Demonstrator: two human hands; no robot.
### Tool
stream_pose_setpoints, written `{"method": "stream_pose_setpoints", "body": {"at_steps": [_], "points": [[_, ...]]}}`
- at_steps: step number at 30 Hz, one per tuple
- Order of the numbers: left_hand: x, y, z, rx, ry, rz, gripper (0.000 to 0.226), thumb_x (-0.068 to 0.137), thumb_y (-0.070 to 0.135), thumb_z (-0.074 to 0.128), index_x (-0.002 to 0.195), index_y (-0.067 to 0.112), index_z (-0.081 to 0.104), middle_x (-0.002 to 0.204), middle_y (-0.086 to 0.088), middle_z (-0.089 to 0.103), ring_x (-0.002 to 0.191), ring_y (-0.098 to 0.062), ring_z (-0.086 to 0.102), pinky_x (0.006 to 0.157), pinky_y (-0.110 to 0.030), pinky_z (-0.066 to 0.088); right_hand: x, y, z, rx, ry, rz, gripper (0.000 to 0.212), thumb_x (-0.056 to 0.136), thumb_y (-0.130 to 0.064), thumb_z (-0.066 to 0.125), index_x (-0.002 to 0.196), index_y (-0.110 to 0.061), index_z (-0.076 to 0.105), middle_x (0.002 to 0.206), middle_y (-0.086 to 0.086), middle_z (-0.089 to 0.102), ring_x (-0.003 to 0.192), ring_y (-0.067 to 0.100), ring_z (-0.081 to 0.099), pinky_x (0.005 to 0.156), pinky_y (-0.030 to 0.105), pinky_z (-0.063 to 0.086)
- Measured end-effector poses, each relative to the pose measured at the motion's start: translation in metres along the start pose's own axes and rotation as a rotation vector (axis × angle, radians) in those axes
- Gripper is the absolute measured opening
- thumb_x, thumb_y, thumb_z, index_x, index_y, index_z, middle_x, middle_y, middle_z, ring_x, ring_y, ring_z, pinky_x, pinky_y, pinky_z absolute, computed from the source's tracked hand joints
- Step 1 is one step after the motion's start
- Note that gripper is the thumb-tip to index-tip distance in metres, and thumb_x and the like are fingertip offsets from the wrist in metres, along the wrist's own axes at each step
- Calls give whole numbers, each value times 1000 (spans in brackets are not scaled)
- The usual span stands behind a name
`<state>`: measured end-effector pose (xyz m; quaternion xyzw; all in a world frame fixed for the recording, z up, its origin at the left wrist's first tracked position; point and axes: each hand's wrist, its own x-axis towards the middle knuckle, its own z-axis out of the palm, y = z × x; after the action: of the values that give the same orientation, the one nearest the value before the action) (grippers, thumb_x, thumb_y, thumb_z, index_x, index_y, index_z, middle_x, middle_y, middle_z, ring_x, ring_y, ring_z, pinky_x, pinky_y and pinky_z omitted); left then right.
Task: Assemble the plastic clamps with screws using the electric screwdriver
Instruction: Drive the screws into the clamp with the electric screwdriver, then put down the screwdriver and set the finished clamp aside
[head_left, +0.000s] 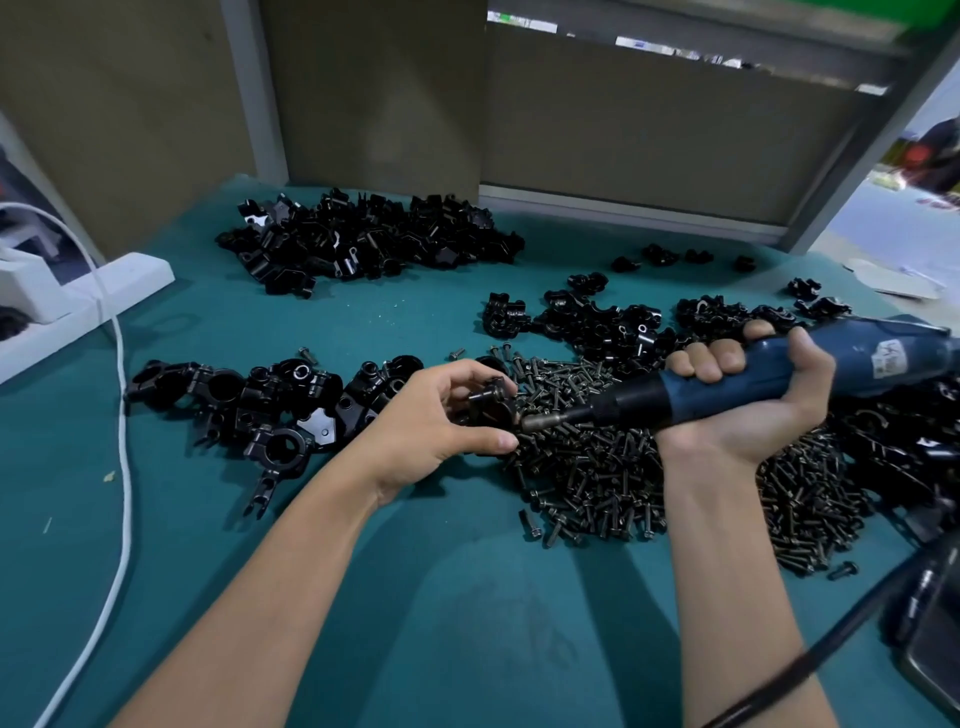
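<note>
Your left hand (441, 415) pinches one black clamp (491, 408) between thumb and curled fingers, just over the near edge of the screws (597, 467). Your right hand (748, 395) is wrapped round the screwdriver (779, 369), palm up. Its bit (543, 420) lies almost level and meets the clamp's right side.

The clamp looks like a small, stiff, light moulding. It should weigh next to nothing, but it will likely want to twist when the bit turns. Hold it by its outer faces, keep your fingertips off the screw hole, and brace it firmly. Its glossy surface may be slippery. The screwdriver is probably the heavier piece, and your grip at mid-barrel suits it. The screws are tiny and loose, so expect them to roll and scatter.

Your fingers cover most of the clamp, and it is black against dark screws. You cannot tell whether a screw sits in the hole or whether the bit is seated on a head. The screwdriver's tail runs out of view past your right hand.

Heaps of clamp parts (249, 400) lie on the worktop (311, 322) left of your left hand and beyond both hands. Which of them are already assembled is hard to make out. A dark cord (779, 675) and a dark object beside your right forearm are cut off at the frame edge.
</note>
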<state>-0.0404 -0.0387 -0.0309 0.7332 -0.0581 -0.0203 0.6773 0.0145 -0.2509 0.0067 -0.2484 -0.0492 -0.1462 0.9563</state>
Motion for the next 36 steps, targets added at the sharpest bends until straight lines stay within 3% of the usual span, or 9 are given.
{"method": "stream_pose_setpoints", "body": {"at_steps": [7, 12, 20, 31, 36], "points": [[0, 2, -5, -21, 30, -14, 42, 68, -1, 85, 88, 34, 74, 96, 3, 76, 85, -7, 71, 68, -15, 52, 1, 10, -1, 29, 28, 15, 17, 75, -34, 54, 71, -18, 53, 51, -8, 43, 43, 10, 40, 48, 20, 36], [0, 3, -5, -21, 30, -14, 42, 68, -1, 85, 87, 34, 74, 95, 2, 76, 84, -7, 71, 68, -14, 52, 2, 11, -3, 44, 62, 21, 20, 83, -32, 50, 70, -17, 53, 51, -7, 44, 42, 9, 40, 47, 20, 37], [0, 2, -5, -36, 13, -13, 41, 68, -5, 84, 93, 25, 73, 92, 0, 76, 81, -5, 71, 67, -13, 51, 1, 11, -1, 43, 61, 21, 19, 78, -33, 53, 69, -17, 53, 50, -7, 43, 42, 10, 39, 47, 20, 36], [1, 2, -4, -21, 27, -9, 44, 66, 0, 86, 87, 37, 75, 96, 3, 76, 85, -6, 71, 70, -14, 51, -1, 11, -1, 27, 70, 28, 19, 80, -33, 53, 68, -18, 54, 52, -8, 42, 43, 9, 39, 48, 20, 37], [1, 1, -4, -48, 24, -8, 41, 66, 0, 86, 88, 33, 75, 95, 1, 76, 83, -5, 70, 69, -15, 52, -1, 9, -3, 24, 79, 15, 21, 83, -33, 50, 69, -18, 54, 52, -8, 42, 43, 9, 39, 48, 20, 37]]}}
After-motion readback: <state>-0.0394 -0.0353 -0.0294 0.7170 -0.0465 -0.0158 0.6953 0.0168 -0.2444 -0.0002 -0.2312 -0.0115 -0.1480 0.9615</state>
